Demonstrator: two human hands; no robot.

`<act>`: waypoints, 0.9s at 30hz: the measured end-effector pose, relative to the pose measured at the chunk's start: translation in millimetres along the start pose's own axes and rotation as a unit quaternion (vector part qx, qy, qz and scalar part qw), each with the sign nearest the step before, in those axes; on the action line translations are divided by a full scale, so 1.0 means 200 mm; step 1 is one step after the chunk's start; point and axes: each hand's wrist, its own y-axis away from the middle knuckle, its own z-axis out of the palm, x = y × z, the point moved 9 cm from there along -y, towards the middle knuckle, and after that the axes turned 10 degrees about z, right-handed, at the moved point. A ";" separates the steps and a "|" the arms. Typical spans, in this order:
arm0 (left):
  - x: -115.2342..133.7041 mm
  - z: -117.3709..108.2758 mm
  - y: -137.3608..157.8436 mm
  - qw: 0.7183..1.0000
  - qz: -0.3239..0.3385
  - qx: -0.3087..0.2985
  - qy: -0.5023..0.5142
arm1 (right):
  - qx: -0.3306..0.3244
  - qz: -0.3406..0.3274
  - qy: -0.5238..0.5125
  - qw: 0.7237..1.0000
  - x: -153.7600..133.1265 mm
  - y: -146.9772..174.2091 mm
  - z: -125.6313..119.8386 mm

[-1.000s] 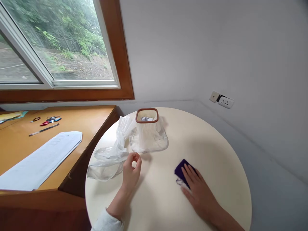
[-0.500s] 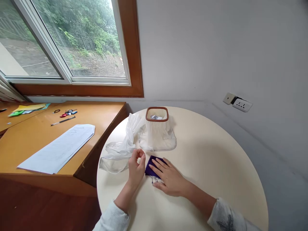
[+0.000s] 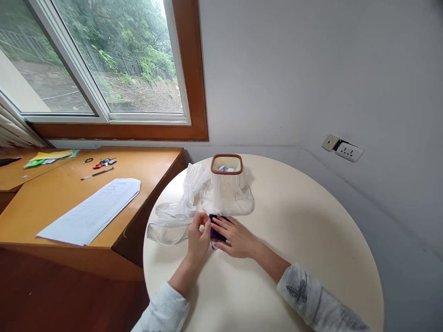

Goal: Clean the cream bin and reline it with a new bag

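Observation:
On the round cream table, a flat, dark purple cloth-like square (image 3: 215,234) lies partly hidden under my right hand (image 3: 238,240). That hand is open, its fingers stretched out and resting on the square. A few thin dark strings (image 3: 213,246) show at the near edge. My left hand (image 3: 198,237) is just left of the square, with thumb and fingers closed in a pinch; whatever is in them, if anything, is too small to make out.
Beyond my hands stands a small bin (image 3: 226,172) with a brown rim, a clear plastic liner and crumpled paper inside. A loose plastic bag (image 3: 175,212) spreads to its left. Papers (image 3: 93,210), a pen (image 3: 97,174) and keys (image 3: 104,162) lie on the wooden desk (image 3: 152,161).
The purple square and my right hand have moved away from me and slightly left, closer to the bin and my left hand. My left hand keeps its pinch.

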 end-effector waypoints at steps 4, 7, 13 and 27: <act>0.01 -0.01 0.03 1.000 -0.002 -0.005 -0.012 | 0.085 0.008 -0.030 0.996 0.01 0.10 -0.08; 0.04 0.01 0.09 0.999 0.001 -0.042 -0.015 | 0.121 0.022 -0.043 0.991 0.05 0.23 -0.14; 0.23 0.14 0.35 0.955 0.134 -0.259 -0.051 | 0.142 0.056 -0.030 0.988 0.13 0.57 -0.27; 0.41 0.34 0.56 0.816 0.265 -0.494 -0.141 | 0.033 0.131 0.079 0.988 0.17 0.86 -0.27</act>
